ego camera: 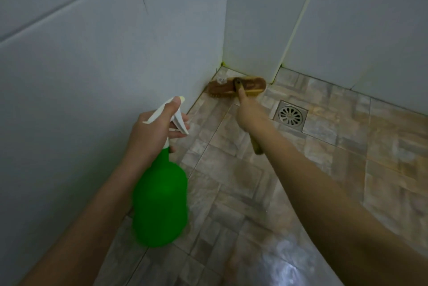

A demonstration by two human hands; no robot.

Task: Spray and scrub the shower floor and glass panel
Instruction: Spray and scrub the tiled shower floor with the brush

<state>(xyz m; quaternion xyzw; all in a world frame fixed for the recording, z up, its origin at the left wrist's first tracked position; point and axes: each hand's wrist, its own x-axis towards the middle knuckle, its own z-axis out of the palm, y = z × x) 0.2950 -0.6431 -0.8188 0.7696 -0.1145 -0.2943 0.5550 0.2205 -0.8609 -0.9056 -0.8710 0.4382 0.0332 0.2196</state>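
Pressing the scrub brush (236, 87) into the shower floor (231, 170) corner beside the drain (290, 115), my right hand (249, 114) closed on its handle, I should judge firm strokes along the grout best, left hand (150, 132) gripping the green spray bottle (159, 202).

No text, label, brand, number or sign can be read anywhere in the view. The green spray bottle (159, 202) has a plain body with no printing showing, and its white trigger head (172, 113) is unmarked too. The wooden scrub brush (236, 87) carries no legible stamp. The wall tiles (92, 54), the floor tiles (301, 181) and the metal drain cover (290, 115) bear no writing.
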